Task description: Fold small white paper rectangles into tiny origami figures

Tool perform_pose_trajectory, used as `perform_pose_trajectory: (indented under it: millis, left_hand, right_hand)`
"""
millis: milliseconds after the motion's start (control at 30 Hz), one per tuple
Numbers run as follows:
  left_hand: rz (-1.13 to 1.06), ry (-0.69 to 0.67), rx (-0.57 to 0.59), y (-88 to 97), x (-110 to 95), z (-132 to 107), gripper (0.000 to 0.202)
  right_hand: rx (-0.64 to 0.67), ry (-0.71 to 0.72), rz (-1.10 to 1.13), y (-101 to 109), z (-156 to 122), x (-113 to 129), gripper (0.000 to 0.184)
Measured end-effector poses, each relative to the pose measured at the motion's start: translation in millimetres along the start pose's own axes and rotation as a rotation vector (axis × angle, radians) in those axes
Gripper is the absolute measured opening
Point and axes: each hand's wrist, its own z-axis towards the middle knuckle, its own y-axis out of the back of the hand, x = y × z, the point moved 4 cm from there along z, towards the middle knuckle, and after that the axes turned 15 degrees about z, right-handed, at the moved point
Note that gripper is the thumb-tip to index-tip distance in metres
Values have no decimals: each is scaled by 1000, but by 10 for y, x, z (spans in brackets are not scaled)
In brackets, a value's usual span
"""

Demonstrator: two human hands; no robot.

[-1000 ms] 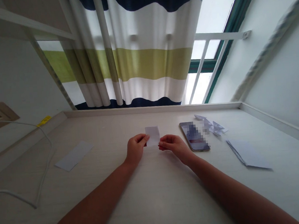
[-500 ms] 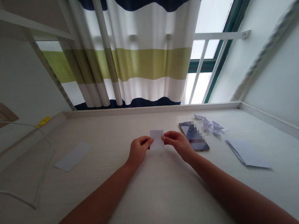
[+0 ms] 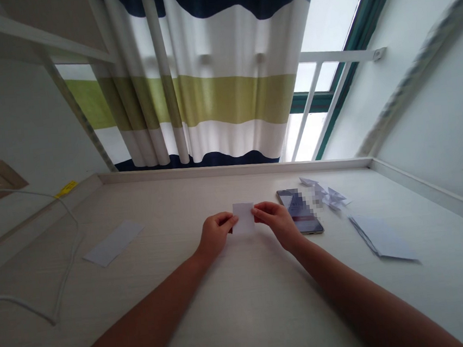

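A: quick count, what've we got here?

B: one left hand [image 3: 216,234], one right hand [image 3: 275,224], one small paper square [image 3: 244,218], one phone [image 3: 306,222], one long paper strip [image 3: 113,243], one folded paper stack [image 3: 381,238].

A: and the little folded bits [image 3: 326,194]?

B: several, too blurry to count lol

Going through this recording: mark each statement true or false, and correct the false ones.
1. The left hand and right hand both pinch a small piece of white paper with their fingers. True.
2. The phone stands upright. False: it lies flat on the desk.
3. Small folded paper pieces lie just right of the phone. True.
4. The curtain is one plain colour. False: it has navy, white and green bands.
5. A white cable runs across the left side of the desk. True.
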Motion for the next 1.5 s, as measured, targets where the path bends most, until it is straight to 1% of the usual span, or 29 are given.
perform_pose_trajectory:
  millis: [133, 333, 600, 767, 933, 1033, 1133, 1233, 1400, 1500]
  left_hand:
    - [10, 8, -1, -4, -6, 0, 20]
    - [-8, 25, 31, -15, 13, 6, 20]
    - [2, 43, 52, -31, 5, 0, 20]
    - [-24, 61, 63, -29, -11, -12, 20]
    - [-23, 60, 69, -29, -11, -15, 20]
    - [-38, 66, 45, -21, 13, -2, 21]
    - [-94, 83, 14, -6, 48, 18, 23]
    - [-136, 87, -13, 10, 59, 30, 24]
    - [-177, 66, 11, 4, 33, 34, 23]
    - [-193, 51, 27, 0, 19, 30, 23]
  right_hand:
    - [-8, 25, 2, -22, -17, 41, 21]
    - [-9, 13, 3, -22, -25, 50, 21]
    - [-7, 64, -15, -14, -34, 117, 17]
    - [14, 45, -25, -23, -32, 115, 17]
    - [11, 67, -8, -18, -31, 110, 17]
    - [9, 25, 22, -18, -32, 74, 20]
    - [17, -68, 11, -28, -34, 12, 28]
    - [50, -136, -27, -45, -35, -35, 27]
    - [62, -144, 3, -37, -31, -37, 22]
    - [68, -158, 63, -27, -33, -39, 22]
